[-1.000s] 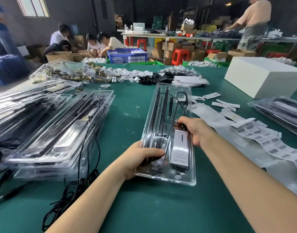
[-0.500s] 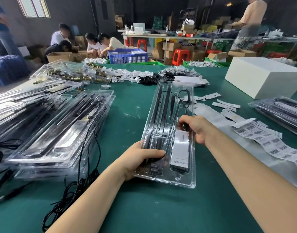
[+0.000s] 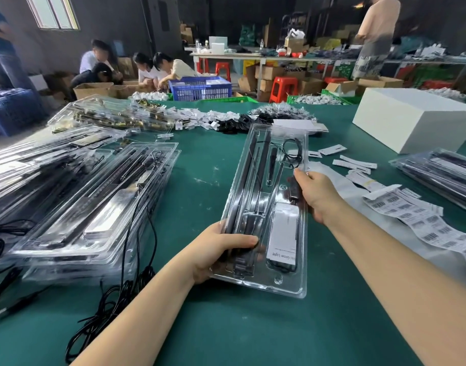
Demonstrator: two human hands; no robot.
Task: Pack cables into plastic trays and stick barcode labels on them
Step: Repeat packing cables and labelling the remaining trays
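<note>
Left hand (image 3: 221, 249) grips the plastic tray (image 3: 266, 207) at its near-left corner; right hand (image 3: 319, 196) clasps its right edge.

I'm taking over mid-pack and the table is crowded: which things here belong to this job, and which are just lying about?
In the job:
- clear tray, gripped by the left hand and right hand
- coiled cable in the tray
- barcode labels
- stacked trays
- loose cables

Lying about:
- white box
- blue crate
- red stool
</note>
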